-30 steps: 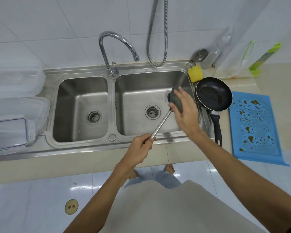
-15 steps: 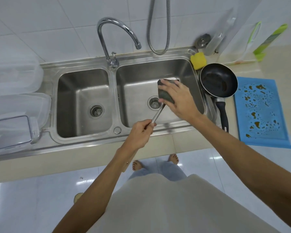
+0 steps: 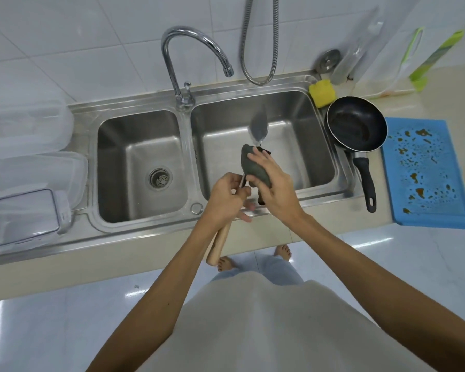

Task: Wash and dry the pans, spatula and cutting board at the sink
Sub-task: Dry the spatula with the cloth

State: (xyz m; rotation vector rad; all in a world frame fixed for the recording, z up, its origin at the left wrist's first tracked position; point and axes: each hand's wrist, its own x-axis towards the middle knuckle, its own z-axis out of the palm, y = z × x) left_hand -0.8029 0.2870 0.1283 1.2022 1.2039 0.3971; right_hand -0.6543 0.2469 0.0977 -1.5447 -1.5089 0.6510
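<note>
At the far left of the surface (image 3: 274, 232), clear plastic containers (image 3: 30, 167) are stacked; the frame edge cuts them off, and their contents cannot be made out. The left basin (image 3: 134, 146) of the steel sink holds only its drain strainer (image 3: 160, 178). The faucet (image 3: 184, 63) stands at the divider between the basins, its spout over the right basin (image 3: 301, 135). A metal hose (image 3: 261, 49) hangs on the wall behind; its top is cut off.

Your left hand (image 3: 226, 197) is clenched around the spatula (image 3: 258, 127) where the metal shaft meets the wooden handle. The handle end projects below your wrist toward the near edge of the surface. The spatula blade points away from you over the right basin and is blurred, so its surface condition cannot be read.

Your right hand (image 3: 275, 189) grips a dark cloth (image 3: 253, 165) wrapped around the spatula shaft just beside your left hand. The cloth hides the middle of the shaft and the right basin drain.

A yellow sponge (image 3: 322, 93) sits on the far right corner of the sink rim. Just beside it, a black frying pan (image 3: 356, 123) rests on the rim, handle pointing toward you. To its right, a blue cutting board (image 3: 424, 170) lies flat on the surface, spotted with brown residue; its near right corner is cut off. Behind the pan, a clear bottle (image 3: 356, 60) and a green-edged item (image 3: 435, 57) lean at the wall, too indistinct to identify.
</note>
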